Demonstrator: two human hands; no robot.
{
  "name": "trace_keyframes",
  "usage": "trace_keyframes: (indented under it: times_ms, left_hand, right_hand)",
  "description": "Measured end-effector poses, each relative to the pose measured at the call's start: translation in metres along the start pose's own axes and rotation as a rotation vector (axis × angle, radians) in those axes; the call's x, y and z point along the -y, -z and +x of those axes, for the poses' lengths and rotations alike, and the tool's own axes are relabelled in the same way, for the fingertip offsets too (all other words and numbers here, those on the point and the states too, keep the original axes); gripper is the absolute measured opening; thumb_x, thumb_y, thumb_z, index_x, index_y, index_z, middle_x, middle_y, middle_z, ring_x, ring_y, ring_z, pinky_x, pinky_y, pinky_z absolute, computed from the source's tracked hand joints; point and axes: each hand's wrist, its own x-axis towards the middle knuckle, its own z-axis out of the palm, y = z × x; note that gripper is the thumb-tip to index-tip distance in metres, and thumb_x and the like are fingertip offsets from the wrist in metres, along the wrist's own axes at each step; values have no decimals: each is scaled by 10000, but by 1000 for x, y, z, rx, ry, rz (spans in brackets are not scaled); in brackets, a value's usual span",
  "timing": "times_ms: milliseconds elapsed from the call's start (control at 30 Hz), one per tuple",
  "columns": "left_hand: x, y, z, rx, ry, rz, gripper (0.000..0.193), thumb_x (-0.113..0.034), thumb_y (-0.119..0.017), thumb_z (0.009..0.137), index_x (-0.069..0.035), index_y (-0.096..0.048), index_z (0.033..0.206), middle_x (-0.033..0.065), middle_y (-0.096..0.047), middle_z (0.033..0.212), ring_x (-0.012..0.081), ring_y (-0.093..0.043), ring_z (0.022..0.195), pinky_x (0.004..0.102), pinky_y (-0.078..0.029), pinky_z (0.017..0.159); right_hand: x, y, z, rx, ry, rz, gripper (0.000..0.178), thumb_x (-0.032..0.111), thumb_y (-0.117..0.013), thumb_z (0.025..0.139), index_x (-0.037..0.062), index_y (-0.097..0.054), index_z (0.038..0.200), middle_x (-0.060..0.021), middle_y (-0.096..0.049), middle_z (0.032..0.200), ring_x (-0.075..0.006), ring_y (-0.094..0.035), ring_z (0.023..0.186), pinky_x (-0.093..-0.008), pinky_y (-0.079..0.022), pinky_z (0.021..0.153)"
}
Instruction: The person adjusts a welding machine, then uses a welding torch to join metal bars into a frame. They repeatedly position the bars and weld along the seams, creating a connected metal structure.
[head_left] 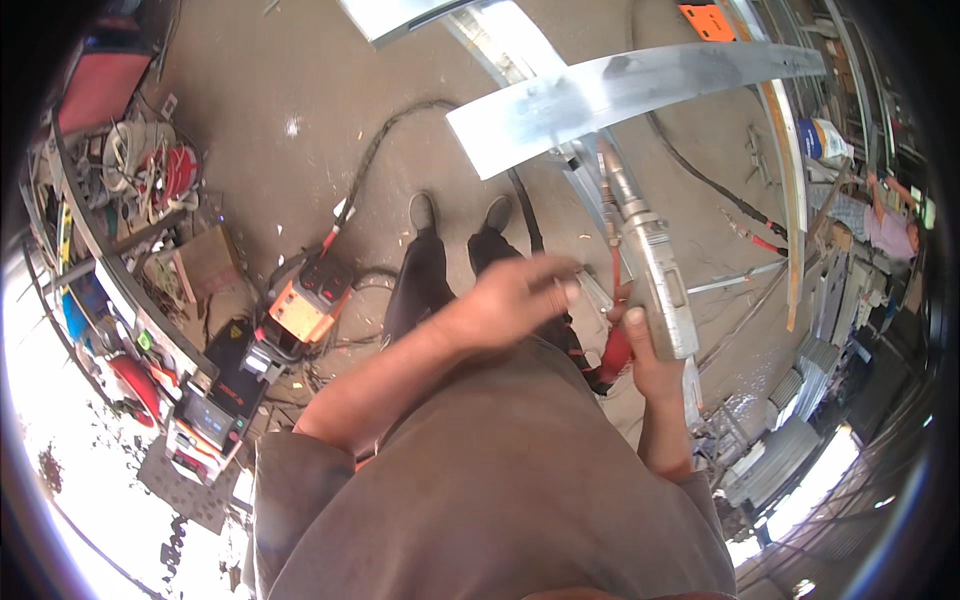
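Observation:
My right hand (645, 350) grips the grey metal body of a welding gun (655, 275). The gun has a copper-coloured nozzle and a thin feed tube along its side, and it points away from me. Its tip is close to the near edge of a long, shiny sheet-metal strip (620, 95); whether they touch I cannot tell. The strip lies across a metal frame (590, 185). In front of my body, my left hand (515, 300) is held in the air with its fingers stretched out and nothing in them, left of the gun.
An orange and black machine (308, 305) stands on the floor at left, with a dark hose (372, 150) curving from it. A cluttered rack (110, 270) lines the left side. Far right, another person (890, 225) is near stacked metal. Cables (700, 175) cross the floor.

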Motion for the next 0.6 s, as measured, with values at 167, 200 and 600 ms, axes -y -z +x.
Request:
trace_keyframes:
  times_ms: [167, 200, 600]
  left_hand:
    - [-59, 66, 98, -496, -357, 943, 576, -489, -683, 986, -20, -663, 1320, 205, -720, 1206, 366, -700, 1102, 441, -553, 959]
    - [-70, 74, 127, -544, -403, 1141, 617, -549, -660, 980, -24, -672, 1304, 206, -729, 1183, 395, -698, 1100, 457, -554, 956]
    - [-78, 133, 229, 35, 513, 1273, 1207, -854, -691, 752, 125, -534, 1440, 316, -539, 1493, 431, -528, 1398, 463, -445, 1139]
  right_hand:
    - [-9, 49, 4, -130, 30, 33, 384, 311, -648, 1048, -6, -630, 1264, -90, -678, 1134, -166, -683, 918, -347, -570, 813]
    - [-12, 56, 5, -149, 30, 56, 386, 313, -652, 1045, -5, -631, 1262, -90, -679, 1132, -167, -684, 915, -349, -571, 811]
    - [-50, 123, 28, -191, 2, 272, 355, 265, -673, 1042, -6, -626, 1266, -76, -683, 1104, -155, -688, 907, -341, -577, 805]
